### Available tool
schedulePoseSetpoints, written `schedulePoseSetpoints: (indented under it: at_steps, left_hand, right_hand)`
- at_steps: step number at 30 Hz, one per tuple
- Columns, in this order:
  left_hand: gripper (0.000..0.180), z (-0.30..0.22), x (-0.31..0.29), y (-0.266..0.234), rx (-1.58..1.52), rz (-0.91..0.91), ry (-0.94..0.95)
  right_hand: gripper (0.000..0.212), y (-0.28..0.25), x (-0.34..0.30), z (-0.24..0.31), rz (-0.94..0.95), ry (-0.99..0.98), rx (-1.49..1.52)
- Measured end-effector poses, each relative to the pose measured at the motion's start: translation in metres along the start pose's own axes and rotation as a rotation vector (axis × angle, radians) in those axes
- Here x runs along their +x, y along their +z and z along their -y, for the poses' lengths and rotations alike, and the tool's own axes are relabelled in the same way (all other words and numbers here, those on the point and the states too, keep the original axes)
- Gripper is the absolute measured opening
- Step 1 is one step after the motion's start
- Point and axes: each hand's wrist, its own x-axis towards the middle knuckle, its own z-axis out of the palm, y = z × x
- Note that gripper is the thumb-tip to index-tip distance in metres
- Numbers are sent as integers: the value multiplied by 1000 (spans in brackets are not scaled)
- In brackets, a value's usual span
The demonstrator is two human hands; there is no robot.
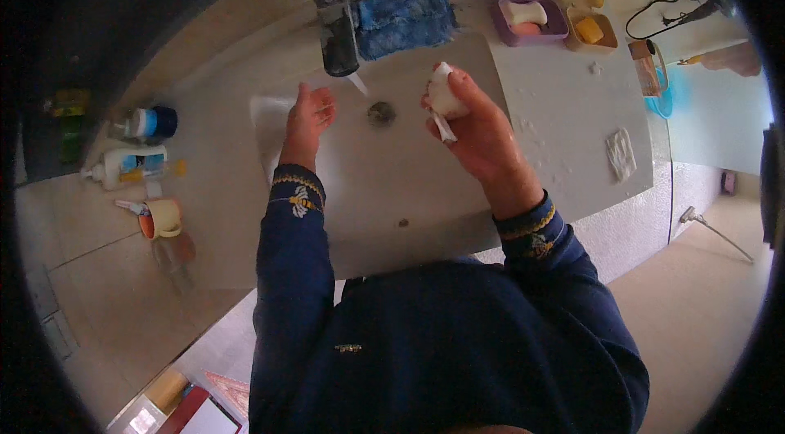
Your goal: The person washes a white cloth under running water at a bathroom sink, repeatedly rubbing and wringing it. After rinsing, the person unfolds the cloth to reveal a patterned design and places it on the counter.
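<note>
Over the right part of the white sink basin (441, 213), my right hand (482, 131) is closed round a crumpled white wad (446, 97). A loose end hangs out below the fingers; whether it is cloth or tissue I cannot tell. My left hand (309, 117) hovers over the basin's left side with nothing in it, its thumb apart from the slightly bent fingers. Between the hands, a thin stream of water (358, 84) falls from the dark tap (337, 38) toward the round drain (381, 114).
A folded blue cloth (405, 21) lies behind the basin. At the back right are a purple soap box (531, 32) and a yellowish one (592, 33). A white cloth (621, 154) rests on the right counter. Bottles (135, 164) and a mug (163, 219) stand left.
</note>
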Motion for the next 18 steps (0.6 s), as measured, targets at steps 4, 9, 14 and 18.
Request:
schedulePoseSetpoints:
  at_steps: [4, 9, 14, 18]
  left_hand:
    - [45, 0, -5, 7, -13, 75, -31]
    - [32, 10, 1, 33, -80, 102, -25]
    - [19, 20, 12, 68, 359, 173, 190]
    - [18, 20, -6, 109, 1175, 111, 926]
  right_hand:
    - [34, 2, -1, 1, -19, 15, 4]
    - [33, -1, -1, 1, -28, 0, 12]
    - [33, -4, -6, 1, -26, -3, 5]
    - [33, 0, -6, 0, -30, -1, 1]
